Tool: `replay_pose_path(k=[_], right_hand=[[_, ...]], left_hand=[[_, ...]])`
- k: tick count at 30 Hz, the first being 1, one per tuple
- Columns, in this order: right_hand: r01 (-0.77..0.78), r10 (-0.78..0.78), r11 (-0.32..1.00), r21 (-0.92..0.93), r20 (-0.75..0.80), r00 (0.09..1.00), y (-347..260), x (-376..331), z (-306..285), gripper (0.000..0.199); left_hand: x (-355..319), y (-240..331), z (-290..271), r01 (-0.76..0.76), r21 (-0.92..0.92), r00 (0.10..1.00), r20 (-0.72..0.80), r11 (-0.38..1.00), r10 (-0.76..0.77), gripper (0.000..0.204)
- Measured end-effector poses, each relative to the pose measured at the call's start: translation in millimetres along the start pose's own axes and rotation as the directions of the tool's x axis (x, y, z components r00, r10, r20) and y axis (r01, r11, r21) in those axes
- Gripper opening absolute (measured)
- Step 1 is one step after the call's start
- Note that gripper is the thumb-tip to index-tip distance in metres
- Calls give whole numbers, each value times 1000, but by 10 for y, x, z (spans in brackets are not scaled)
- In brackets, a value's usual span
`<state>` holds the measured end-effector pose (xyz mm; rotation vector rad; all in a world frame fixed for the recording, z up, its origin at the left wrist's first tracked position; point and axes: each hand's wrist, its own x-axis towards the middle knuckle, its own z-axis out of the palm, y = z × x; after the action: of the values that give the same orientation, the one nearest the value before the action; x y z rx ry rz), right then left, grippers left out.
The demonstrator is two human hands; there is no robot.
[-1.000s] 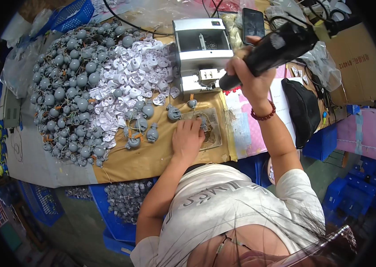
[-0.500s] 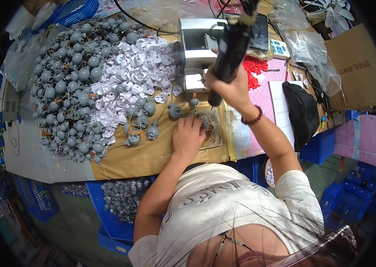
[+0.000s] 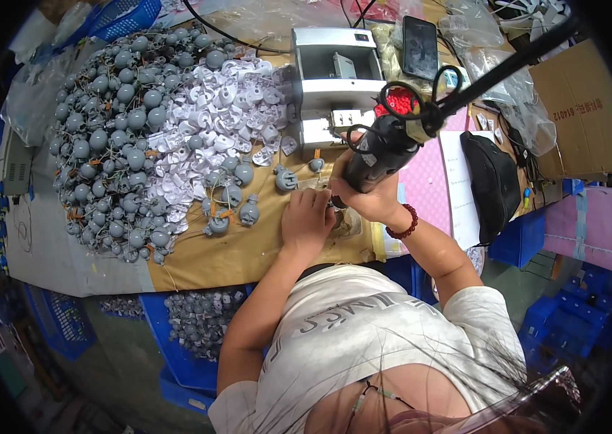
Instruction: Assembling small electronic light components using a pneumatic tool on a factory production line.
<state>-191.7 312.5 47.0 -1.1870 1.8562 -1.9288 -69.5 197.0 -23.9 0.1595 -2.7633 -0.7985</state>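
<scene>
My right hand (image 3: 372, 201) grips a black corded electric screwdriver (image 3: 384, 155), its lower end down at the fingertips of my left hand (image 3: 307, 221). My left fingers are pinched at a small grey part on a pad at the table's front edge; fingers and tool hide most of it. Close by on the brown table covering sit a round grey housing (image 3: 285, 179) and a smaller grey ball-shaped piece (image 3: 317, 165). Several more grey housings with wires (image 3: 249, 211) lie to the left of my left hand.
A large heap of wired grey housings (image 3: 117, 137) and a pile of white plastic pieces (image 3: 226, 108) cover the left. Behind my hands stands a silver machine (image 3: 338, 87). Red bits (image 3: 398, 101), a phone (image 3: 419, 47), paper (image 3: 458, 166) and a black pouch (image 3: 490, 184) lie right.
My right hand has brought the screwdriver down and toward me, from raised above the table to my left fingertips. The tool's cord now stretches toward the upper right. My left hand stays in place.
</scene>
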Motion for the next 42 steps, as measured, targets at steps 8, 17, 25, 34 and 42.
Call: replay_pose_path(k=[8, 17, 25, 34, 42], right_hand=[[-46, 48, 998, -46, 52, 997, 13, -150, -26, 63], [86, -197, 928, 363, 281, 939, 142, -269, -56, 56], [23, -51, 992, 124, 230, 972, 120, -387, -39, 53], [-359, 362, 929, 87, -411, 837, -16, 47, -314, 27], [-234, -23, 875, -424, -519, 855, 391, -201, -671, 39]], left_hand=[[-6, -6, 18, 5, -11, 999, -33, 1000, -5, 30], [4, -7, -102, -8, -166, 1000, -16, 986, 5, 42], [12, -2, -79, -13, -152, 998, -55, 988, 5, 44], [17, 11, -61, 70, -134, 997, -10, 989, -72, 40], [-30, -9, -65, 18, -168, 999, -38, 986, -24, 37]])
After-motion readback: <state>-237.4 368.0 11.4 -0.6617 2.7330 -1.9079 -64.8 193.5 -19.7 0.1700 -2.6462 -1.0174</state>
